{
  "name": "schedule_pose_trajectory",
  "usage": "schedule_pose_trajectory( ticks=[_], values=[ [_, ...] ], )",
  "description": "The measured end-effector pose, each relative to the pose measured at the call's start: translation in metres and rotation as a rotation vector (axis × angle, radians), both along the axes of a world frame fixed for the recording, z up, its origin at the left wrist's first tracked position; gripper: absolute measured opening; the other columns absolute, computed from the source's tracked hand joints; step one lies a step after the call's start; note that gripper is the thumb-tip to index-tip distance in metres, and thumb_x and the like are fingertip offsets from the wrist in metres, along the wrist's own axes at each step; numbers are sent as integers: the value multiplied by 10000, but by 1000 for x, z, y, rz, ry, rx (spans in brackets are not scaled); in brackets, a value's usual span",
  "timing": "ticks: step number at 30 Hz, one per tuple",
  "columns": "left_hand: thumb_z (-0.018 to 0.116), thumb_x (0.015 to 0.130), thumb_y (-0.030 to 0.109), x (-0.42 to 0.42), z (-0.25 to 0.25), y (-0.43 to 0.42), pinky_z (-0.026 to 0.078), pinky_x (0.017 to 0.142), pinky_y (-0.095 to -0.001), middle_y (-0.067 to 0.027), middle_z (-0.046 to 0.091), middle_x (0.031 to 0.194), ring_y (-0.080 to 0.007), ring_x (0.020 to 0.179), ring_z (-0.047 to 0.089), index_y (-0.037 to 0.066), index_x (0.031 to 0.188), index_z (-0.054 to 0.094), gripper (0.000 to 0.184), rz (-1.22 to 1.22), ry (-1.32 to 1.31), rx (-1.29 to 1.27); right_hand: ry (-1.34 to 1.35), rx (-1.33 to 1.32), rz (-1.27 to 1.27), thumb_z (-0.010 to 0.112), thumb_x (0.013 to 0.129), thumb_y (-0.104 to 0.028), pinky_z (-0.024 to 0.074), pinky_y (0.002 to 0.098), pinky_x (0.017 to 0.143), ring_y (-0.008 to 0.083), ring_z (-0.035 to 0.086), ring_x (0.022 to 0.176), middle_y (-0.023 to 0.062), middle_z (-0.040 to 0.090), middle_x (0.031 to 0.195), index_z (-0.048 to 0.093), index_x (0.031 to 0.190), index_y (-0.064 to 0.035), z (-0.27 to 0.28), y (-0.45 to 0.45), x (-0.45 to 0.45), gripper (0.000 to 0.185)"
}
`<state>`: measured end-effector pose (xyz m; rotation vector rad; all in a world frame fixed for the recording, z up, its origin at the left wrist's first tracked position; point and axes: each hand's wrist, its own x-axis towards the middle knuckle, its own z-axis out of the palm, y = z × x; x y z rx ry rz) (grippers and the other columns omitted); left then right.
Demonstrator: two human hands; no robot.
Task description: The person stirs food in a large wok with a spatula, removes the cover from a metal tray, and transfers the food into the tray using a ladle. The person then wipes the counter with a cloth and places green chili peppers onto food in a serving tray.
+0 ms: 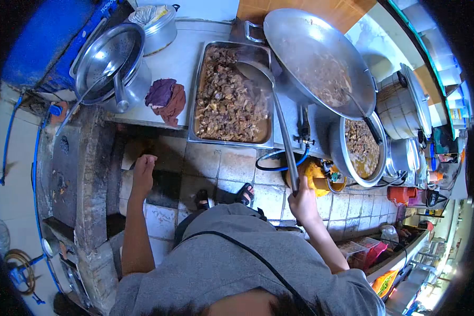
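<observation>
My right hand (pixel 303 204) is wrapped round the end of a long-handled metal ladle (pixel 283 118). The ladle's bowl is over the upper right part of a rectangular steel tray (pixel 193 113), which holds chopped cooked meat (pixel 226 100) with some brown liquid at its lower right. To the left, my left hand (pixel 144 169) hangs in front of the counter, its fingers curled in with nothing visible in them. Nearest to it on the counter lie a purple and a brown cloth (pixel 166 100).
Right of the tray stands a wide steaming wok (pixel 300 45), with a pot (pixel 378 171) of meat in liquid below it. A blue hose (pixel 271 168) loops under the counter. A colander (pixel 102 60) and a lidded pot (pixel 160 37) stand at the left.
</observation>
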<state>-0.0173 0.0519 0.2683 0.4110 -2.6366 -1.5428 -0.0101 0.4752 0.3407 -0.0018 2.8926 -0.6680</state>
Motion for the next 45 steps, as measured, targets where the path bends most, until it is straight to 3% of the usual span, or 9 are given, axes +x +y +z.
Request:
schedule_pose_trajectory(
  ticks=[8,12,15,18,22,28,33,37,45],
  values=[
    [394,903,251,-21,3,14,362,700,-282,-78,506,844,-187,745,453,27,913,545,270,-51,45,0,-23,-287,25,529,644,46,422,367,397,278,504,426,161,542,617,380,1050,20,58,16,1,433],
    [398,898,242,-30,-6,19,370,711,-289,-81,509,856,-190,753,462,28,911,544,259,-60,38,13,-241,-857,-226,526,655,74,380,278,381,183,482,440,110,534,662,410,1050,21,126,30,-17,415],
    [357,916,298,-31,-11,21,382,743,-306,-84,529,882,-200,788,488,32,928,542,324,-79,20,4,-156,-787,-394,525,665,87,353,235,384,137,486,463,80,518,695,436,1053,31,153,50,-41,403],
    [316,934,354,-29,-18,20,394,774,-323,-87,550,909,-210,824,515,37,944,541,389,-87,-10,-5,-25,-402,-283,520,674,69,346,246,327,139,455,398,67,468,566,427,946,24,155,91,-74,291],
    [403,901,228,-22,-35,13,370,729,-277,-64,501,883,-177,775,451,36,927,534,234,-14,-1,161,-76,7,-269,515,672,58,351,279,339,157,449,406,74,457,562,422,878,3,137,132,-111,233],
    [403,901,219,-21,-35,12,367,739,-270,-54,497,893,-165,785,442,42,924,529,219,36,-29,273,-331,-117,-358,495,685,49,345,275,342,157,438,402,63,455,563,426,819,-24,125,142,-121,168],
    [402,904,220,-16,-33,13,365,748,-268,-52,497,900,-158,790,439,47,923,530,216,25,38,288,-586,-602,-519,459,679,20,352,241,348,139,444,391,59,480,539,432,774,-34,158,126,-121,112],
    [394,910,231,-9,-46,8,360,753,-263,-49,498,902,-158,793,439,53,926,531,224,17,44,254,-865,-1314,-631,442,719,-20,311,211,338,85,401,379,-1,432,516,436,752,-59,163,102,-128,52],
    [391,917,250,-3,-18,2,360,751,-263,-46,498,903,-162,791,442,52,932,532,244,63,63,223,-1060,-1903,-253,420,802,-25,299,176,327,61,418,382,11,460,586,444,909,64,120,65,-183,141]
  ],
)
